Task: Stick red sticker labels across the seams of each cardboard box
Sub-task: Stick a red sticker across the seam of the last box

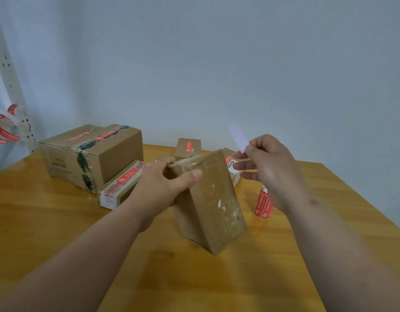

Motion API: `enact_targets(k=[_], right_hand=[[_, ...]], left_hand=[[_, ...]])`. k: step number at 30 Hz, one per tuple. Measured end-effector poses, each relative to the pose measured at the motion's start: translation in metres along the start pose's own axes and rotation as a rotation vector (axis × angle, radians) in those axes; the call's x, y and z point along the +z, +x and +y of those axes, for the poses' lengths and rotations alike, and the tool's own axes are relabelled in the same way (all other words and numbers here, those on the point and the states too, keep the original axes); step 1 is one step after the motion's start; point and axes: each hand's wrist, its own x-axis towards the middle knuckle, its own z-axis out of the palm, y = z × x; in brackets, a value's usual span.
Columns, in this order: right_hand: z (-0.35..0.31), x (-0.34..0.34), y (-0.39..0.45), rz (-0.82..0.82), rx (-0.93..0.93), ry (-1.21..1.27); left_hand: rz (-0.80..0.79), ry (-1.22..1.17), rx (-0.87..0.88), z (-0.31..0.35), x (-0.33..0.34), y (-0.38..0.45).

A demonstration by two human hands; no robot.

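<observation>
Left hand (165, 185) grips the upright cardboard box (210, 203), hiding boxes behind. Right hand (268, 165) pinches a blurred pale strip (239, 137). Sticker roll (263, 203) is partly hidden.

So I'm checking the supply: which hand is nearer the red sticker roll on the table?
Right. The right hand is raised just above the sticker roll, pinching a pale strip. The left hand grips the upright box, across it from the roll.

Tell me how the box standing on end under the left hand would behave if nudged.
The box looks apt to tip: it stands tall on a narrow end, already leaning, steadied by the left hand. Probably light, since one hand holds it. Its glossy tape may be slippery.
</observation>
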Motion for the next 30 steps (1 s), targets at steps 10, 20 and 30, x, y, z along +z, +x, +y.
enact_targets(k=[10,20,30], right_hand=[[0.024,0.020,-0.002,-0.007,0.112,-0.051],[0.049,0.034,-0.010,-0.148,0.077,-0.324],[0.058,0.020,-0.001,-0.098,0.032,-0.244]], left_hand=[[-0.008,-0.292,-0.477,-0.001,0.006,-0.008],[-0.125,0.061,-0.587,-0.014,0.003,-0.018],[-0.208,0.542,-0.409,-0.010,-0.007,-0.012]])
